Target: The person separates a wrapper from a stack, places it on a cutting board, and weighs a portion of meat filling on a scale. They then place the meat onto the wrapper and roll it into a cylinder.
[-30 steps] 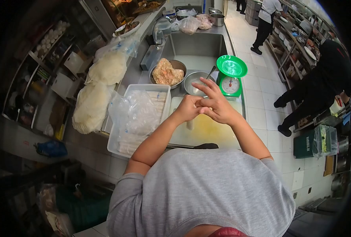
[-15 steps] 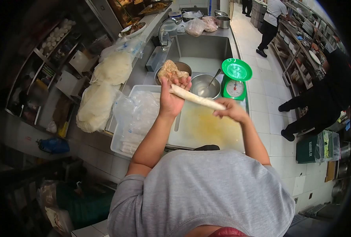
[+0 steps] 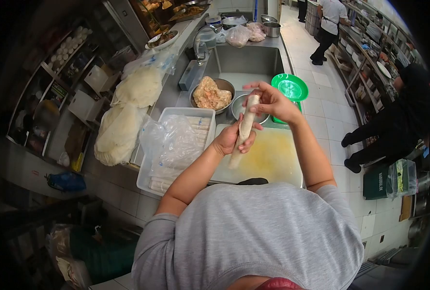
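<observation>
A long pale spring roll (image 3: pixel 243 135) stands almost upright above the yellow-stained cutting board (image 3: pixel 273 159). My left hand (image 3: pixel 234 139) grips its middle. My right hand (image 3: pixel 273 100) pinches its top end. Left of the board sits a white tray (image 3: pixel 149 179) of finished rolls under a clear plastic sheet (image 3: pixel 169 142). Behind the board are a metal bowl of filling (image 3: pixel 211 94), a second metal bowl (image 3: pixel 239 104) partly hidden by the roll, and a green kitchen scale (image 3: pixel 291 88) behind my right hand.
Stacks of white wrappers (image 3: pixel 123 118) lie in plastic on the left counter. A steel sink (image 3: pixel 246 60) with a tap sits at the back. Two people (image 3: pixel 394 121) stand in the tiled aisle on the right, by shelves of dishes.
The roll went from lying on the board under both hands, to raised level between them, to nearly upright now. My right hand moved up to its top end.
</observation>
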`<state>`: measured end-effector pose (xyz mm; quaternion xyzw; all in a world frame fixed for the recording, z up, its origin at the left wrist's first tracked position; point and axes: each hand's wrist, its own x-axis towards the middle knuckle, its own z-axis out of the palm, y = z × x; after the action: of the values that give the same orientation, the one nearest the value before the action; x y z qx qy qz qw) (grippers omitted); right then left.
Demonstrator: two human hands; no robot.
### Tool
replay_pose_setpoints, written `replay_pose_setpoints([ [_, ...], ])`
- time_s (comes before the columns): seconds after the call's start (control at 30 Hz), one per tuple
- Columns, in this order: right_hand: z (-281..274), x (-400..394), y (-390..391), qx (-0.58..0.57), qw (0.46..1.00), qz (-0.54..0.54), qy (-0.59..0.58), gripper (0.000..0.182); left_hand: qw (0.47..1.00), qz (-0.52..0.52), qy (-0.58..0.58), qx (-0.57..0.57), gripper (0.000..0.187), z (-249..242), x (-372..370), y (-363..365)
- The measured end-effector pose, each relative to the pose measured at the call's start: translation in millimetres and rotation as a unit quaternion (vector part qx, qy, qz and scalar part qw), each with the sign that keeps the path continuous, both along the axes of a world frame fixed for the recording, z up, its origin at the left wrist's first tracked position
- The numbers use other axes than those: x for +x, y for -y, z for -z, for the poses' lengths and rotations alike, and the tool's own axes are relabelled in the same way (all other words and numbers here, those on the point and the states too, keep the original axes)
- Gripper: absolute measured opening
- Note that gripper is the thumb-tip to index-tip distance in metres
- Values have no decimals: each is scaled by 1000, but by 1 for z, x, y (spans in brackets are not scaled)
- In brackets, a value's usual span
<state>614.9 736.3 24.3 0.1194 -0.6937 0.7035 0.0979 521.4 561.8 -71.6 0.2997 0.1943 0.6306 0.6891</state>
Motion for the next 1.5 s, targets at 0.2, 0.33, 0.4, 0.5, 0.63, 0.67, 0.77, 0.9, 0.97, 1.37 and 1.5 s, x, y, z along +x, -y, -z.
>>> replay_pose_setpoints([
  [0.2,52,18,74,500,760,367,-195,65,911,-399,-57,-90,57,-3,5,-5],
  [0.33,91,10,95,573,732,355,-99,79,898,-432,-28,-79,62,9,0,-5],
  [0.4,95,5,98,567,739,355,-87,81,903,-425,-16,-65,62,9,-1,-4],
  [0.5,99,-2,100,546,753,358,-81,85,906,-420,-6,-50,63,16,-6,-3],
  [0.63,100,-5,100,527,756,377,-91,84,907,-419,-10,-24,66,-2,4,3],
  [0.67,101,-3,100,541,749,370,-95,79,904,-426,2,-25,67,-2,1,5],
  [0.77,104,7,89,551,752,341,-117,66,896,-443,6,-31,70,-3,-8,10],
  [0.9,140,-12,44,489,774,390,-96,49,883,-467,-19,-53,64,-5,-11,16],
  [0.97,174,-33,13,534,709,460,-6,49,875,-476,-62,-66,57,-8,-13,17],
  [1.37,169,-44,-5,345,894,264,108,46,858,-505,-4,-93,39,2,-29,26],
  [1.5,110,-21,64,380,880,258,-120,54,853,-514,30,-88,39,6,-31,19],
])
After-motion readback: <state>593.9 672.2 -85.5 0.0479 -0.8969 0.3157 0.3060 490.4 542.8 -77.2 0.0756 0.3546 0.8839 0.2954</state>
